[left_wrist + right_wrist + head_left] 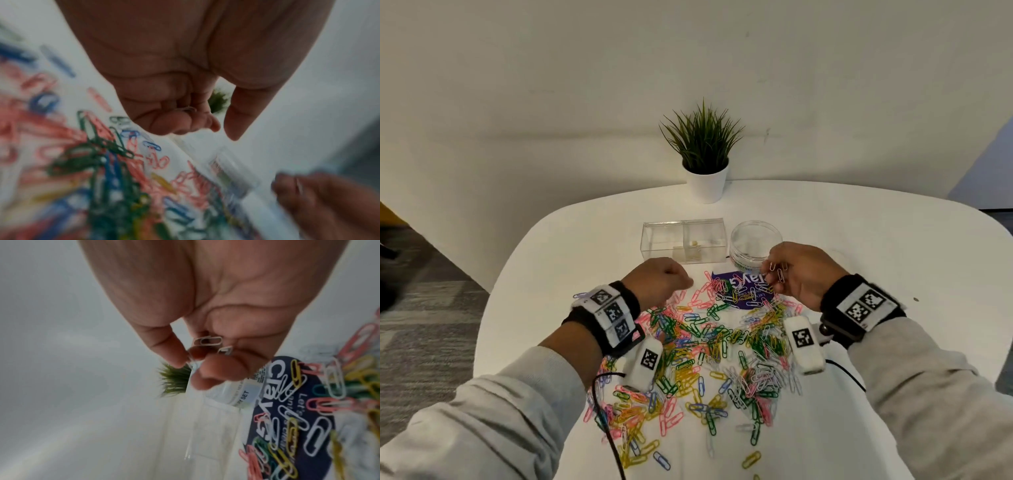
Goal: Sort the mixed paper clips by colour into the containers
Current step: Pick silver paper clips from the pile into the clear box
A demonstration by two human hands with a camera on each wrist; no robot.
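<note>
The right hand (799, 274) pinches several white paper clips (777, 270) just in front of the round clear jar (755, 248), above a purple label (743, 286). The left hand (662, 282) is curled, gripping a pale clip (186, 109), near the two-compartment clear box (683, 240). The mixed clip pile (698, 356) spreads across the middle of the white bench (893, 240), reaching toward its near edge. Bare surface lies to both sides. A potted plant (703, 154) stands at the far edge.
</note>
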